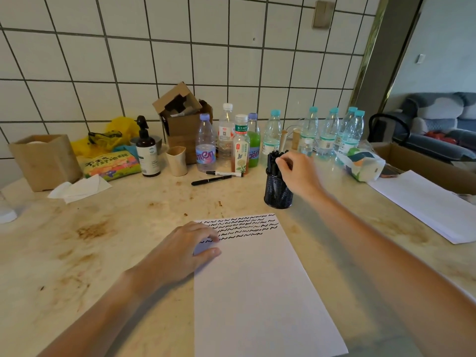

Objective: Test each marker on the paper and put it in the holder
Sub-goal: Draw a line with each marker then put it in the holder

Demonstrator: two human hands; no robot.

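A white sheet of paper (257, 284) lies in front of me, its top rows filled with black squiggles. My left hand (185, 249) rests flat on the sheet's upper left corner. Behind the paper stands a black mesh holder (277, 191) packed with several black markers (273, 162). My right hand (298, 171) hovers over the holder's right side, its fingertips pinching the top of a marker that stands in it. Two loose markers lie on the table farther back: an all-black one (211, 180) and a white-barrelled one (224, 173).
Several plastic bottles (242, 143) line the tiled wall behind the holder. A cardboard box (184, 124), a beige cup (176, 161), a pump bottle (146, 153) and a snack bag (110, 164) stand at the back left. Another paper stack (427, 202) lies at right.
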